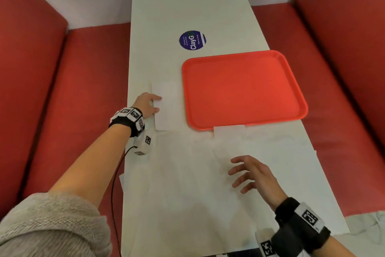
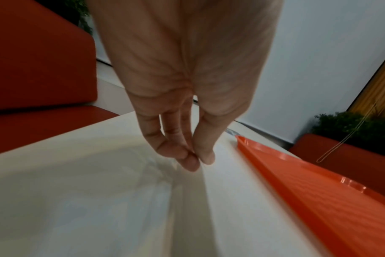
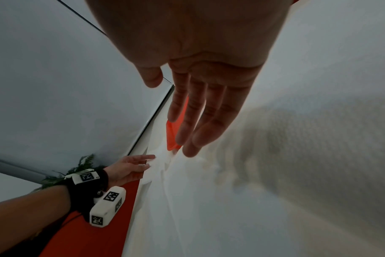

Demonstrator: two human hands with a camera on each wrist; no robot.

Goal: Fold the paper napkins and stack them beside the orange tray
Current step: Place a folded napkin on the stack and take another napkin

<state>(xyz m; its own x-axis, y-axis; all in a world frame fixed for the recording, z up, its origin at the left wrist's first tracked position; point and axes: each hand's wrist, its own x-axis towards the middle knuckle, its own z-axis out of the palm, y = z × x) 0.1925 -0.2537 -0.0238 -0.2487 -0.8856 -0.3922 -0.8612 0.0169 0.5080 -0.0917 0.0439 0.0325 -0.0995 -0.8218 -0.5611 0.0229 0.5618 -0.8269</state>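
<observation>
The orange tray (image 1: 239,90) lies on the right half of the white table (image 1: 187,6). A folded white napkin (image 1: 167,106) lies flat just left of it. My left hand (image 1: 155,103) is at that napkin's left edge; in the left wrist view, thumb and fingertips (image 2: 205,156) meet in a pinch on the napkin (image 2: 226,200) edge, the tray (image 2: 297,182) to the right. Unfolded napkins (image 1: 187,183) cover the near table. My right hand (image 1: 235,173) hovers over them with spread fingers (image 3: 193,139), holding nothing. Another white napkin (image 1: 229,132) touches the tray's near rim.
Red bench seats (image 1: 83,90) run along both long sides of the narrow table. A round blue sticker (image 1: 192,40) is on the tabletop beyond the tray. A dark cable (image 1: 114,183) hangs from my left wrist over the table's left edge.
</observation>
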